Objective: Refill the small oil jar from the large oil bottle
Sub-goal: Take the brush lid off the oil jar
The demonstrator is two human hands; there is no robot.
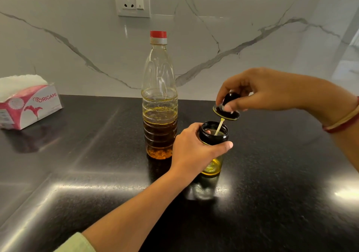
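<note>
A tall clear plastic oil bottle [159, 104] with a red cap stands upright on the black counter, about half full of amber oil. Just right of it stands the small glass oil jar [213, 135], its mouth uncovered and a little yellow oil at its bottom. My left hand [192, 149] grips the jar around its upper part. My right hand [260, 90] pinches the jar's black lid [226, 110] just above the mouth. A pale thin tube [219, 126] hangs from the lid down into the jar.
A pink and white tissue box [29, 104] sits at the far left of the black counter [97, 164]. A marble backsplash with a wall socket [132, 0] rises behind. Bangles circle my right wrist.
</note>
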